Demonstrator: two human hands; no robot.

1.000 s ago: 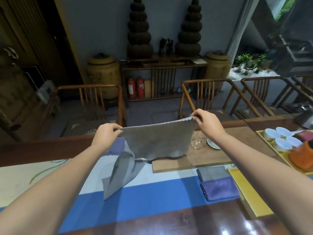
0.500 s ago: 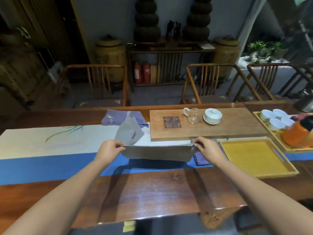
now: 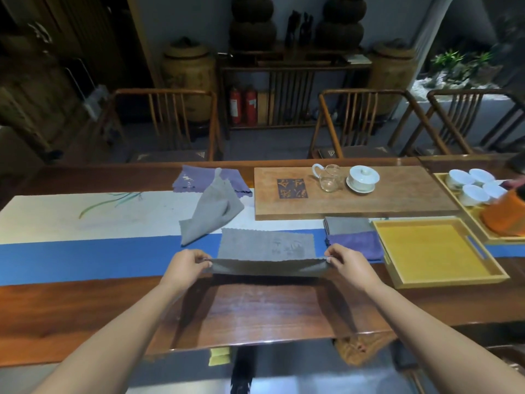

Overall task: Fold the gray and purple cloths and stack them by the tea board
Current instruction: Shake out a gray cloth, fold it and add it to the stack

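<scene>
On the blue band of the table runner [image 3: 71, 260], the gray cloth [image 3: 267, 247] now lies with its far half flat, where half a second ago it hung as a narrow strip between the hands and a second ago it was held up high in front of the chairs. Left hand [image 3: 186, 265] pinches the near left corner, right hand [image 3: 348, 264] pinches the near right corner, and the near edge is lifted just off the wood, stretched taut between them. Both hands have come closer to the person's body and lower.

Beyond it, a second gray cloth [image 3: 210, 214] lies crumpled on the white band, its tip over a spread purple cloth [image 3: 196, 182]; both sit where they were. To the right, just beside the held cloth, is the stack [image 3: 352, 237]: a folded gray piece with a folded purple one in front, touching the yellow tray [image 3: 431, 281] and near the front edge of the tea board [image 3: 397, 200]. On the board stand a glass pitcher [image 3: 329, 180] and a lidded white cup [image 3: 363, 177], unmoved.
</scene>
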